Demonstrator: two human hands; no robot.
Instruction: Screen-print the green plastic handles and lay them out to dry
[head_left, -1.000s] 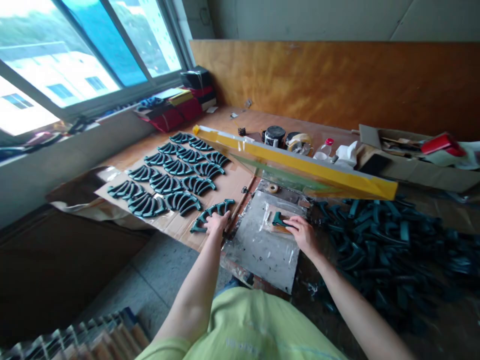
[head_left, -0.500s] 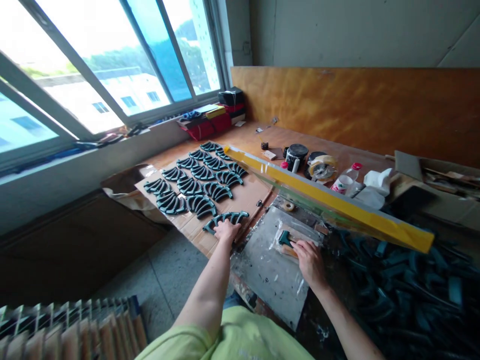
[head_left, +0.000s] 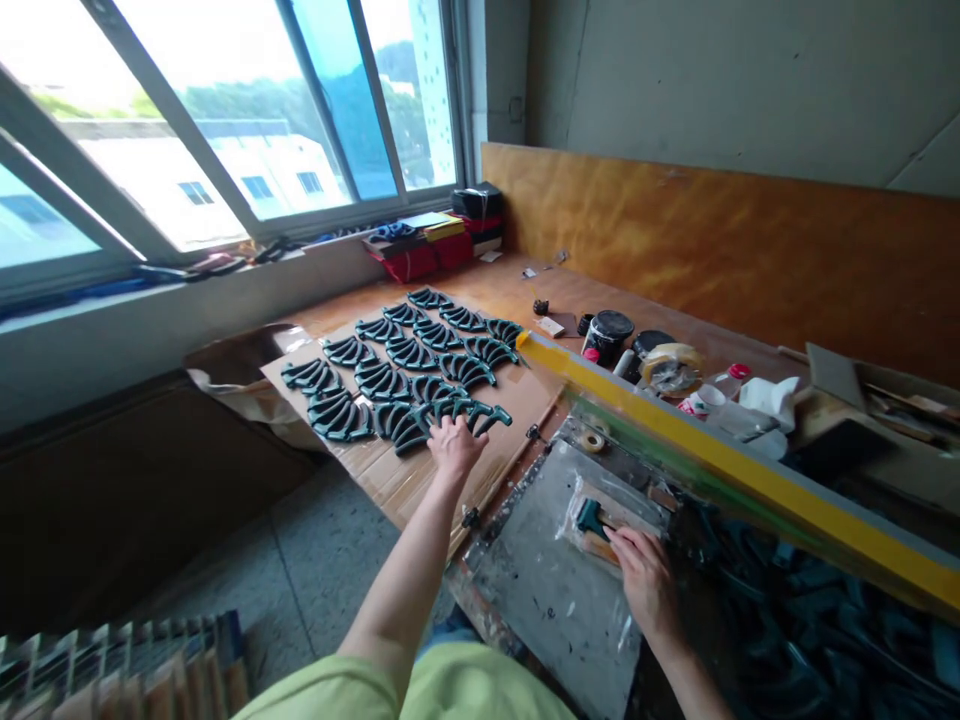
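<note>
My left hand [head_left: 455,443] grips a dark green, curved, slotted part [head_left: 491,412] just above the cardboard sheet [head_left: 409,482]. Rows of similar parts [head_left: 341,412] lie on that cardboard, close beside the held one. My right hand [head_left: 643,572] has its fingers and thumb closed on the end of a small dark green piece [head_left: 590,515]. This piece rests on a light wooden block [head_left: 598,546] partly covered with clear film. The block sits on a grey, paint-marked board [head_left: 536,585].
A long yellow-edged bar [head_left: 720,457] slants across the bench above my right hand. Many dark green pieces [head_left: 810,620] are heaped at the right. Behind the bar stand a black tub [head_left: 609,330], a tape roll [head_left: 670,370] and a cardboard box [head_left: 900,400].
My left hand has carried the slotted part away from me, up against the rows on the cardboard. My right hand stays at the small green piece. The view has shifted slightly.
</note>
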